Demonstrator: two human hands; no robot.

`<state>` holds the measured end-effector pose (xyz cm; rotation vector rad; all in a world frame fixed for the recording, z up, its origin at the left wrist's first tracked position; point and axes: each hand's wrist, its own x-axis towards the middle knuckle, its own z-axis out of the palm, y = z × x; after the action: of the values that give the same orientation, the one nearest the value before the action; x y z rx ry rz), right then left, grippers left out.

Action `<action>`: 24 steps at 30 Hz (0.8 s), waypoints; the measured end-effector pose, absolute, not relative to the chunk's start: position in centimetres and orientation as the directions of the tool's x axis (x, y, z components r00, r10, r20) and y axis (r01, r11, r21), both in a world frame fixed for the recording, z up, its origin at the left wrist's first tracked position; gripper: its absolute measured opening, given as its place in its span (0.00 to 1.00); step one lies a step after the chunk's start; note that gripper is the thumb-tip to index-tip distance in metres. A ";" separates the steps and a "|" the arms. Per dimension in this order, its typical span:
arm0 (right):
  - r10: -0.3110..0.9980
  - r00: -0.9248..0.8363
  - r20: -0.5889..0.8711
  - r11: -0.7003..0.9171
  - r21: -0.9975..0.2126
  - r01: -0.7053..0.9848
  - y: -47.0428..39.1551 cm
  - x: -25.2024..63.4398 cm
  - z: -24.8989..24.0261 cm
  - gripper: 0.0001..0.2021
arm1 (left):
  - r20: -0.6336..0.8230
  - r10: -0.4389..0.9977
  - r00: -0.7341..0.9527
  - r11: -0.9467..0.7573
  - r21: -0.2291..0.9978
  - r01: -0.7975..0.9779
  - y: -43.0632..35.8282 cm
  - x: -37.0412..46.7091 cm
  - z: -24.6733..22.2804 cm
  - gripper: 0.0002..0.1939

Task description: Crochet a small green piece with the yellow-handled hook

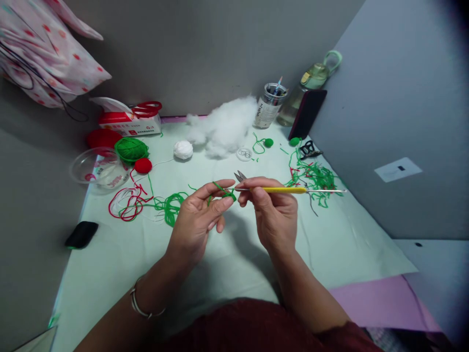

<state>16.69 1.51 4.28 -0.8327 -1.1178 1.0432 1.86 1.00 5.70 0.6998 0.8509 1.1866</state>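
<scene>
My left hand [200, 215] pinches a small piece of green crochet work [229, 195] between thumb and fingers, with green yarn looped over the index finger. In my right hand [273, 210] is a yellow-handled crochet hook [282, 190], held level, its tip at the green piece. The hook's other metal end sticks out to the right. Behind my fingers a pair of scissors [240, 175] shows only its blade tips. Loose green yarn [174, 208] lies on the table just left of my left hand.
White stuffing [229, 127], a white yarn ball [182, 150], and a can of pens [270, 107] stand at the back. Green yarn scraps [318, 178] lie right; a clear plastic tub [78, 168], green yarn ball [131, 149] and tissue box [130, 124] sit left. A phone [308, 113] leans on a bottle [293, 102].
</scene>
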 end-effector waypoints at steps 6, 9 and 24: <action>0.950 0.082 0.302 0.313 -0.918 -0.244 1.5 16.7 4.3 0.06 | -0.201 0.964 0.173 0.262 0.815 -0.517 1.0 1.8 5.9 0.23; 0.937 0.069 0.343 0.350 -0.915 -0.199 1.6 16.7 4.4 0.06 | -0.227 0.960 0.162 0.278 0.813 -0.511 1.0 1.6 6.2 0.35; 0.825 0.153 0.544 0.546 -0.837 0.037 1.5 17.0 4.3 0.10 | -0.271 0.935 0.231 0.354 0.634 -0.688 1.1 1.9 6.6 0.21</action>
<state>16.96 1.49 4.27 -0.8419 -1.3089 0.6730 1.95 1.12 6.58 0.4256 0.6875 1.1625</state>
